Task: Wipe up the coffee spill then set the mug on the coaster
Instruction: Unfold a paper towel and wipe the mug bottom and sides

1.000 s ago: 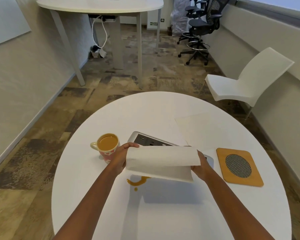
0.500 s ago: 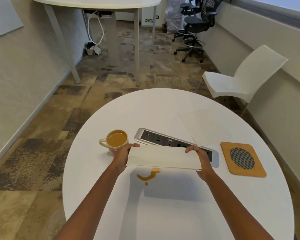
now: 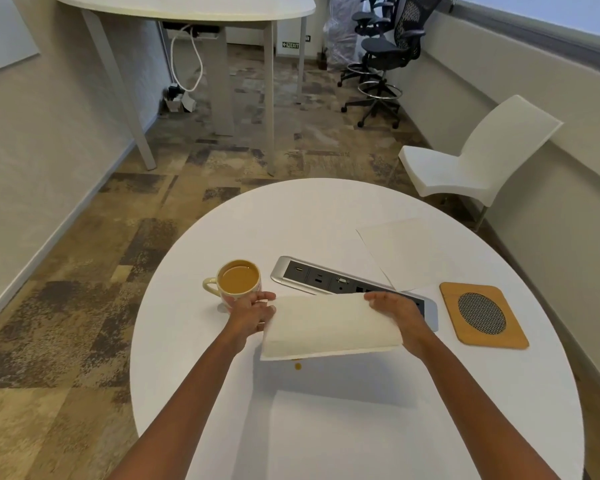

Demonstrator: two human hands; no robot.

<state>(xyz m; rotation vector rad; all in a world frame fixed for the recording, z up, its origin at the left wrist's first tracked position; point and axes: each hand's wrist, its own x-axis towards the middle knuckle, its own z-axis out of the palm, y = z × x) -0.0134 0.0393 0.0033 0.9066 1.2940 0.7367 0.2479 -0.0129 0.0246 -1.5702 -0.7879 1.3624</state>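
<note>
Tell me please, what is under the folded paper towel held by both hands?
Below the paper towel only one small coffee drop and a thin brown sliver at its lower edge show on the white table. Any more spill is covered by the towel.

Your round white table (image 3: pixel 326 209) carries a silver socket panel (image 3: pixel 326 280). White chair (image 3: pixel 471 168) at right; dark office chairs (image 3: pixel 385 50), second table (image 3: pixel 187 8) farther back.

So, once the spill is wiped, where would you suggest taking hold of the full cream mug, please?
Take the cream ceramic mug by its loop handle, which sticks out to the left. Come from the left with the left hand, fingers through the loop, and lift level: the coffee nearly reaches the rim.
</note>
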